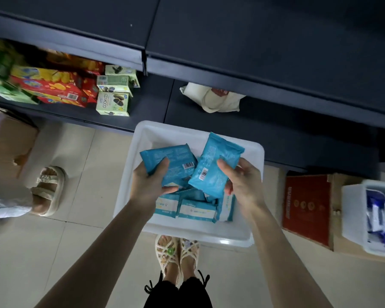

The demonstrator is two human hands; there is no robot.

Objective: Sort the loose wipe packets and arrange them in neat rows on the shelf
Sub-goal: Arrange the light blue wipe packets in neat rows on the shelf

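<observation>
L grip [152,182] pinches a blue wipe pkt [171,162], R grip [242,181] holds 2nd pkt [217,165], both above white bin [198,232] of more pkts. Step: picking/sorting. Next prob. calls for squaring both onto dark shelf [287,134].

On the floor [87,174], just before the bottom shelf [276,134]: a tub [257,152], with two sandalled feet [178,252] at its near edge. In the tub, a heap of wipe packets [196,210]. Above the heap, left hand [149,181] gripping the left-hand packet [176,156], right hand [242,181] gripping the right-hand packet [218,161], the two overlapping at mid-tub. On the shelf, left of the tub: snack boxes [113,103]; behind the tub: a cloth bag [216,98]. Right of the tub, on the floor: a flat carton [307,207], and to its right a second tub [351,210] with packs inside. Far left: another person's foot [49,190] beside a cardboard box [11,141].
</observation>
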